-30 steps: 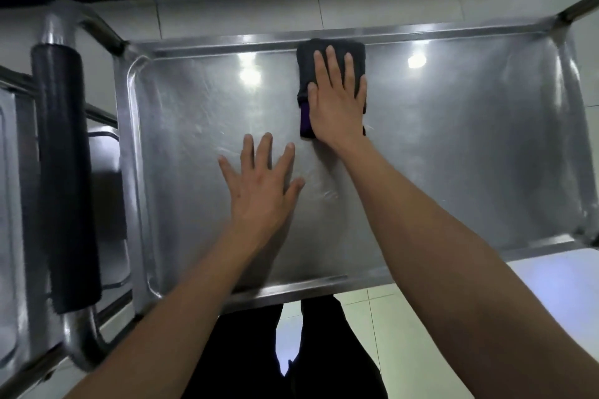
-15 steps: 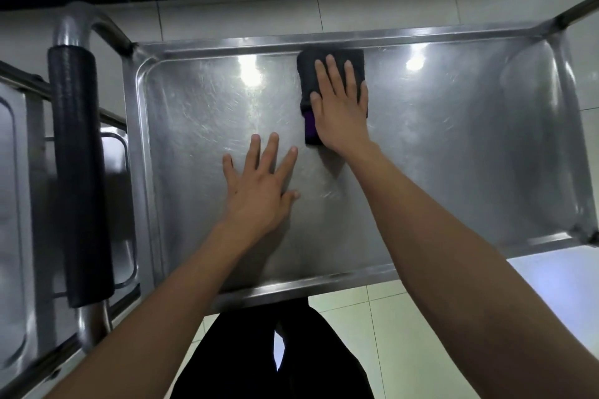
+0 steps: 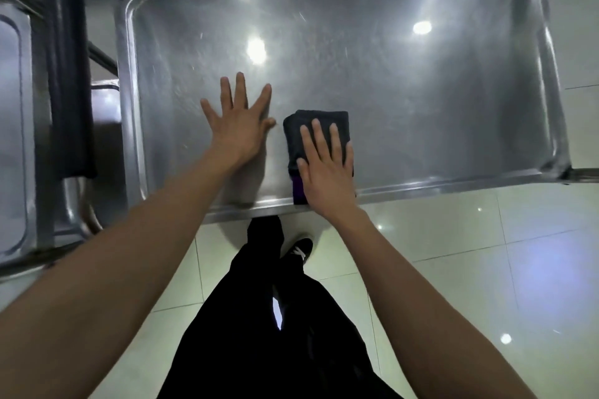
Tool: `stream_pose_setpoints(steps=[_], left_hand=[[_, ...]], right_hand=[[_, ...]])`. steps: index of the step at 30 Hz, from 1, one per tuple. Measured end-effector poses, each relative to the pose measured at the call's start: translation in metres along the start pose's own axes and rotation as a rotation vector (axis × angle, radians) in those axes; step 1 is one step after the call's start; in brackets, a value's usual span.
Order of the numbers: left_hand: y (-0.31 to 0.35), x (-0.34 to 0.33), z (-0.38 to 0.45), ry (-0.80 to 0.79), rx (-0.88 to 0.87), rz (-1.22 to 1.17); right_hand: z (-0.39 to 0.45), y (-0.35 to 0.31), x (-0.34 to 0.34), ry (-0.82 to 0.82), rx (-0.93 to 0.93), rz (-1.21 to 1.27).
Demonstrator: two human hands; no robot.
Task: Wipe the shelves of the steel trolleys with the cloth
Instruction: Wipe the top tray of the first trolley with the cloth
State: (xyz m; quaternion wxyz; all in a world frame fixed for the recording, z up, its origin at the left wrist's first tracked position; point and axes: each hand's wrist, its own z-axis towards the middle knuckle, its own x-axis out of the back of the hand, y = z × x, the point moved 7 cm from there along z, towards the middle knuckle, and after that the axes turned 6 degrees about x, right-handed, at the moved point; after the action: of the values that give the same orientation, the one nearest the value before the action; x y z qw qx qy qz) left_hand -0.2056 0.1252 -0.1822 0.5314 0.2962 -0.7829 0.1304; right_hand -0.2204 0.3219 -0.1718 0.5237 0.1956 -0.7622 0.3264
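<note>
The steel trolley's top shelf [image 3: 421, 100] fills the upper view, a shiny tray with a raised rim. A folded dark grey cloth [image 3: 303, 129] with a purple edge lies near the shelf's near rim. My right hand [image 3: 327, 165] presses flat on the cloth, fingers straight. To the left of the cloth, my left hand [image 3: 238, 121] rests flat on the bare steel with its fingers spread.
A black-padded trolley handle [image 3: 69, 74] stands at the left, with a second steel trolley's shelf [image 3: 13, 126] beyond it. Below the near rim are pale floor tiles [image 3: 486, 253] and my dark trousers and shoe [image 3: 299, 249].
My right hand has drawn the cloth from the shelf's far rim back to the near rim. The left hand has stayed flat on the steel. The view shifted towards me.
</note>
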Motion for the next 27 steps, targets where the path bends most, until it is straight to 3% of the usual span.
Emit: stream_pose_setpoints(steps=[5,11,27], left_hand=[[0.001,0.003,-0.020,0.032,0.075,-0.032],[-0.022,0.017,-0.017,0.096,-0.026,0.001],[-0.044,0.020,-0.015,0.096,-0.047,-0.016]], right_hand=[[-0.050,-0.008,-0.015,-0.002,0.007,0.011],[-0.054,-0.014,-0.019,0.000,-0.032,0.001],[0.094,-0.046,0.016,0.011,-0.064,0.012]])
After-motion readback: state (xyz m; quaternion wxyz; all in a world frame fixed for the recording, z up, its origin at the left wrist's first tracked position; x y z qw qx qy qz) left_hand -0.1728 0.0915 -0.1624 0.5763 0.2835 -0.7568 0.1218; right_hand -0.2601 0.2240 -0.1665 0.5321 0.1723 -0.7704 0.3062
